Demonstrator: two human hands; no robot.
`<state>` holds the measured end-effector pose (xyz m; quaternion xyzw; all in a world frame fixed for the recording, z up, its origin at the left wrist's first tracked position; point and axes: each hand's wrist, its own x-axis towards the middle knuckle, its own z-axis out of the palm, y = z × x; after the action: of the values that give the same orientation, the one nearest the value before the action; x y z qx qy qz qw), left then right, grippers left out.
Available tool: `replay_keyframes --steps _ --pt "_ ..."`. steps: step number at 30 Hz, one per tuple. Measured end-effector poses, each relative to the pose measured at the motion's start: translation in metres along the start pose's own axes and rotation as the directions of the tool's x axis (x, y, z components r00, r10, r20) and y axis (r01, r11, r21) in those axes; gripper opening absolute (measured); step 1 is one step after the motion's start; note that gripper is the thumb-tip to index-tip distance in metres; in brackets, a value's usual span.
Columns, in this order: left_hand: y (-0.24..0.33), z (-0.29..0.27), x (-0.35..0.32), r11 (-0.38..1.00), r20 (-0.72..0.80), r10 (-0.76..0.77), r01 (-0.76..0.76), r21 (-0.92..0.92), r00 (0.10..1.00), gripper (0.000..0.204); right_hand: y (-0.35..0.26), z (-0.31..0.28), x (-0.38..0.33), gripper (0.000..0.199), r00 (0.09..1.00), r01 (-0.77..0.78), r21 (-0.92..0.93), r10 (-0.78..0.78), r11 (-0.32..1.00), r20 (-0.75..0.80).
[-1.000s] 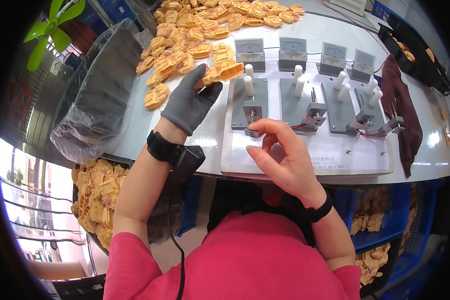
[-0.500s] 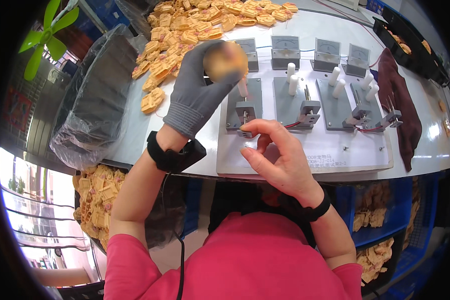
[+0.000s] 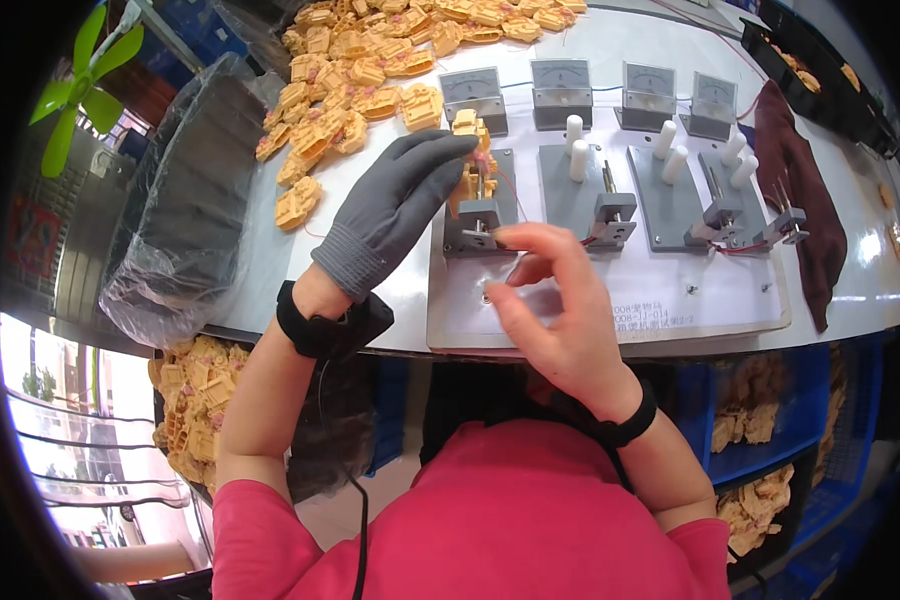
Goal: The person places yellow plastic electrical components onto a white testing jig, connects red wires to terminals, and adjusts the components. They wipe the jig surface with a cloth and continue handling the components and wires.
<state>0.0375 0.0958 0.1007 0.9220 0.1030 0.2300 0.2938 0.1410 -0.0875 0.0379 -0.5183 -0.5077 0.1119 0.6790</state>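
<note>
A tan moulded plastic part (image 3: pixel 467 125), with a pink spot and a thin red wire, sits on the leftmost grey test fixture (image 3: pixel 455 240). My left hand (image 3: pixel 395 200), in a grey glove, is closed on its left side; the glove hides much of the part. Just in front of that fixture's small metal block (image 3: pixel 478 214), my bare right hand (image 3: pixel 565 310) is open, thumb and index finger apart with nothing between them. The index fingertip is close to the fixture's front end; whether it touches cannot be told.
More grey fixtures with white pegs (image 3: pixel 578 160) stand to the right, and several meters (image 3: pixel 562 82) line up behind. Tan parts (image 3: pixel 345 70) are heaped at the far left. A dark cloth (image 3: pixel 795 210) and black tray (image 3: pixel 800 75) lie right; a plastic-lined bin (image 3: pixel 185 190) stands left.
My left hand has lowered the tan part from above the leftmost fixture onto it. My right hand's index finger has come off the fixture's front end, and the hand has opened slightly.
</note>
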Motion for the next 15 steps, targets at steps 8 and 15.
replay_keyframes --steps 8,15 --pt "-0.096 -0.07 -0.037 0.781 -0.131 -0.374 0.388 0.489 0.918 0.062 0.002 0.0 -0.004 0.02 0.998 0.047 -0.109 -0.043 0.993 0.035" --pt "-0.178 -0.088 -0.079 0.488 -0.227 -0.671 0.651 0.581 0.706 0.079 0.004 0.005 -0.004 0.019 0.989 0.139 -0.177 -0.129 0.974 0.069"
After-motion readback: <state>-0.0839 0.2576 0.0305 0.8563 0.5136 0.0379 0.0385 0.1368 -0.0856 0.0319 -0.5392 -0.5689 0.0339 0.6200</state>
